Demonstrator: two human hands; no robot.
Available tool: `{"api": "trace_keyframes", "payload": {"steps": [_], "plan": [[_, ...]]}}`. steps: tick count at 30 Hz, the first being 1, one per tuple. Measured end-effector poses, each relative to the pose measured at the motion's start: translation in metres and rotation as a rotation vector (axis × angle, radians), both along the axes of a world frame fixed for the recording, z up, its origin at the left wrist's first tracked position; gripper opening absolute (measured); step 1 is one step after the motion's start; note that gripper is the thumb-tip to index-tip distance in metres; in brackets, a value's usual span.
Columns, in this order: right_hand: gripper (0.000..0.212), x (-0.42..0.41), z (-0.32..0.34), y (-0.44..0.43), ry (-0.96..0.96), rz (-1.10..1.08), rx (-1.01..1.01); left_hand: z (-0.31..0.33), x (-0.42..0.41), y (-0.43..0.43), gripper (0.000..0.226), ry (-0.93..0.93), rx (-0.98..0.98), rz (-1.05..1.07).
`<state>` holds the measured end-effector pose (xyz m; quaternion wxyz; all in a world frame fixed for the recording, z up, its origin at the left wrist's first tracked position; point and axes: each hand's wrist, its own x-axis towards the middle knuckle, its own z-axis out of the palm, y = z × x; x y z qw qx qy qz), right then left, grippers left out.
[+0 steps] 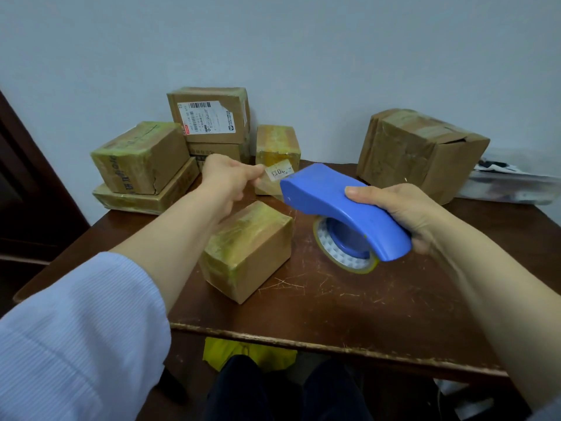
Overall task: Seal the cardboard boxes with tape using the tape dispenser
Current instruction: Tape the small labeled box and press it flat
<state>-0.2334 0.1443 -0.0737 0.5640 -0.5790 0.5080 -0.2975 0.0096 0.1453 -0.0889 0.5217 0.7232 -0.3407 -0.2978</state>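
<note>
My right hand [403, 211] grips the blue tape dispenser [340, 205], held above the table with its roll of clear tape [343, 253] facing down. My left hand [230, 177] pinches the free end of the tape [277, 173], which carries a small printed label, just left of the dispenser's front. A small taped cardboard box [249, 250] lies on the table below my left forearm. Another small taped box [277, 144] stands behind the tape end.
More cardboard boxes stand at the back of the brown table [334, 299]: a stack at the left [142, 159], a labelled box [212, 117] on another in the middle, a large crumpled box [422, 150] at the right. A plastic bag [516, 180] lies far right.
</note>
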Motion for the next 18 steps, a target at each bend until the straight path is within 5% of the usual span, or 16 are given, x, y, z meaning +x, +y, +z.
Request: {"api": "trace_keyframes", "payload": {"steps": [18], "plan": [[0.047,0.014,-0.012,-0.007,0.08,0.004,0.038,-0.023,0.021,-0.007,0.029,-0.158,0.101,0.006]]}}
